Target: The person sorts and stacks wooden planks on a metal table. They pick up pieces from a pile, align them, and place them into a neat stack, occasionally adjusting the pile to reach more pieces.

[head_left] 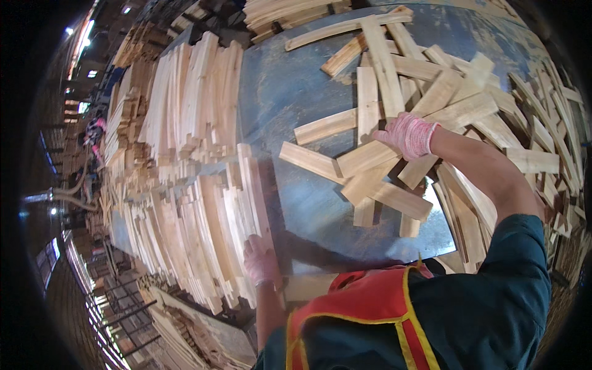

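Note:
Pink-and-white knit gloves with bare fingertips cover both hands. My right hand point(412, 135) reaches into a loose heap of flat pale wooden boards, its fingers closed at the end of a short wooden board point(369, 158). Below it, other boards point(401, 200) lie crossed over one another. On the left, my left hand point(262, 260) is at the near end of a long wooden strip point(251, 185), fingers curled over it. That strip forms the right end of a tightly packed row of wooden strips point(197, 228). The undersides of both hands are hidden.
A worn blue-grey tabletop point(265, 92) lies under the wood. Behind the near row stands another row of strips point(191, 98). More planks are stacked at the far edge point(290, 15). A dense pile of strips point(546, 123) fills the right side. Another person point(95, 135) is at far left.

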`<state>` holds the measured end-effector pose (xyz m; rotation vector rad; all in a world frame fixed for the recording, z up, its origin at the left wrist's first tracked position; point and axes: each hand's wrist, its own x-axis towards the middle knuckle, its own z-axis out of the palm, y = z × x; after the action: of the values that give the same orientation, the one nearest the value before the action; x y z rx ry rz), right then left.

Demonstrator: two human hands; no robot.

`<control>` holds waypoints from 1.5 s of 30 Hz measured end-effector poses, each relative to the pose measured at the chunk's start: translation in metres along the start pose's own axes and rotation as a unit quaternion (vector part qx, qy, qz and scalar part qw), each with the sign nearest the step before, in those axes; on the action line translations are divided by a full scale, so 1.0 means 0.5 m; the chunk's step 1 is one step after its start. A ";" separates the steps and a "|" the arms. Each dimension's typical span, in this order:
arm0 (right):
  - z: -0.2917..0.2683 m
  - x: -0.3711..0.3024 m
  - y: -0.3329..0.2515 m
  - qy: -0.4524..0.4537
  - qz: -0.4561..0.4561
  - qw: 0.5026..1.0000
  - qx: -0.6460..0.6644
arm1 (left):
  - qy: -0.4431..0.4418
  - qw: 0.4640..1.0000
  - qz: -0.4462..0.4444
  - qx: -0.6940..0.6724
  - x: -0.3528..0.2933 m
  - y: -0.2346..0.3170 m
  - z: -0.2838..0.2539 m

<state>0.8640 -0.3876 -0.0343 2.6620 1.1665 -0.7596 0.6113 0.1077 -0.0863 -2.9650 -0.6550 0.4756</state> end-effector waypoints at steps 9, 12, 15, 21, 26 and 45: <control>0.044 0.202 -0.296 0.139 0.202 0.946 0.213 | 0.004 0.998 -0.058 -0.038 0.013 0.033 0.005; 0.062 0.217 -0.300 0.130 0.190 0.945 0.231 | 0.021 0.996 -0.066 -0.052 0.005 0.033 0.007; 0.010 0.197 -0.305 0.086 0.185 0.943 0.263 | 0.042 0.996 -0.049 -0.061 -0.003 0.004 0.022; -0.058 0.173 -0.347 0.129 0.184 0.858 0.461 | 0.135 0.951 0.027 -0.277 -0.044 0.001 -0.011; 0.087 0.352 -0.622 0.220 0.192 0.610 0.737 | 0.073 0.940 0.171 -0.286 -0.079 0.011 -0.012; 0.230 -0.963 0.350 0.186 0.673 0.685 0.208 | -0.011 0.909 0.415 -0.035 -0.095 0.696 -0.201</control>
<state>0.6691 -0.8583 0.0940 2.9879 -1.1905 -0.1377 0.7411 -0.2278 -0.0230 -3.1709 0.6613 0.5198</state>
